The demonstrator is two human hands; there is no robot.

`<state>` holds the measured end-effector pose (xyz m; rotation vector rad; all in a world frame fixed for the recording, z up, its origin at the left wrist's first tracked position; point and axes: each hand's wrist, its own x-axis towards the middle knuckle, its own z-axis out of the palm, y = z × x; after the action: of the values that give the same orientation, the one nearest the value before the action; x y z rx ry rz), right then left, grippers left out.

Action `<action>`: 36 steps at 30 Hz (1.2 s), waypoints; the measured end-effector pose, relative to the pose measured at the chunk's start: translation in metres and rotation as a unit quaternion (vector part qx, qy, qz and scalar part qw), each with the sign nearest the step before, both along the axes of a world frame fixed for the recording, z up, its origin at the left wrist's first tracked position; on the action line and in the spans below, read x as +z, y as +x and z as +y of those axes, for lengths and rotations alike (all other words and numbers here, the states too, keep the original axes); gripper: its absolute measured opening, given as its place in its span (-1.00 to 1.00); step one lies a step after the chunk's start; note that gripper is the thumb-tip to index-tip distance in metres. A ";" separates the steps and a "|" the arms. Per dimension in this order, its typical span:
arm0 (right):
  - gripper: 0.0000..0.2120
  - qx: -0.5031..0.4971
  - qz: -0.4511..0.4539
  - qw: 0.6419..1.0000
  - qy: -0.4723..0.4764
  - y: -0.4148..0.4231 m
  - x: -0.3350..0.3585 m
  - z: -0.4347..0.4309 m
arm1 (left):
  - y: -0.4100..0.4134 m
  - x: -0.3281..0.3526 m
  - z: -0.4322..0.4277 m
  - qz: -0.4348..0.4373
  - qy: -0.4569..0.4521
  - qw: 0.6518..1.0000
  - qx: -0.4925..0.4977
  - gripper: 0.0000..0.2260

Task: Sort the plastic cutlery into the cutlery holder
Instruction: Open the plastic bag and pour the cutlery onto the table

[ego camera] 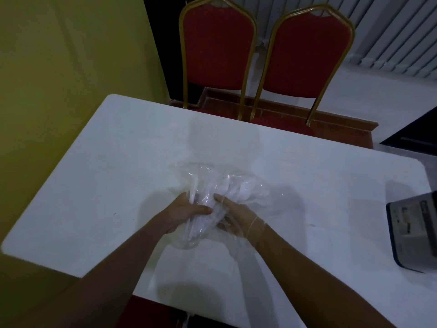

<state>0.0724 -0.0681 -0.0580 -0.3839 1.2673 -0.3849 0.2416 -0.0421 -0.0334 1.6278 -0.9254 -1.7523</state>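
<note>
A clear plastic bag (227,183) full of white plastic cutlery (205,223) lies in the middle of the white table (106,162). My left hand (182,213) grips the bag's near end from the left, fingers wrapped around the bundled handles. My right hand (236,216) holds the same bag from the right, with the plastic film draped over the wrist. The single pieces inside are blurred and hard to tell apart. No cutlery holder is clearly visible.
A dark-rimmed grey box or tray (413,233) sits at the table's right edge. Two red chairs with gold frames (220,50) (307,55) stand behind the far edge. A yellow wall (59,79) runs along the left.
</note>
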 end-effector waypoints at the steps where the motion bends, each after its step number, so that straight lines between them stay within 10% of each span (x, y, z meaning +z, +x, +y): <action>1: -0.59 -0.016 0.009 1.000 -0.007 0.000 0.002 0.002 | -0.001 0.000 -0.001 -0.002 0.000 1.000 0.003 -0.74; 13: -0.91 -0.154 0.094 0.982 -0.061 -0.022 0.018 -0.011 | -0.010 -0.009 -0.015 -0.102 -0.024 0.991 0.079 -0.66; 20: -0.89 -0.163 0.118 0.978 -0.045 -0.053 0.026 -0.011 | 0.013 0.003 -0.019 -0.120 0.018 0.990 -0.073 -0.48; 28: -0.22 -0.174 0.152 0.972 -0.048 -0.077 -0.015 -0.023 | 0.014 -0.014 -0.009 -0.207 0.000 0.972 0.113 -0.70; 36: -0.84 -0.073 0.088 0.993 -0.013 -0.107 0.029 -0.014 | 0.035 -0.020 -0.012 -0.311 -0.006 0.942 0.127 -0.77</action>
<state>-0.0349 -0.0822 -0.0287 -0.3548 1.4692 -0.5013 0.2761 -0.0545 -0.0535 2.2331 -0.9291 -1.0631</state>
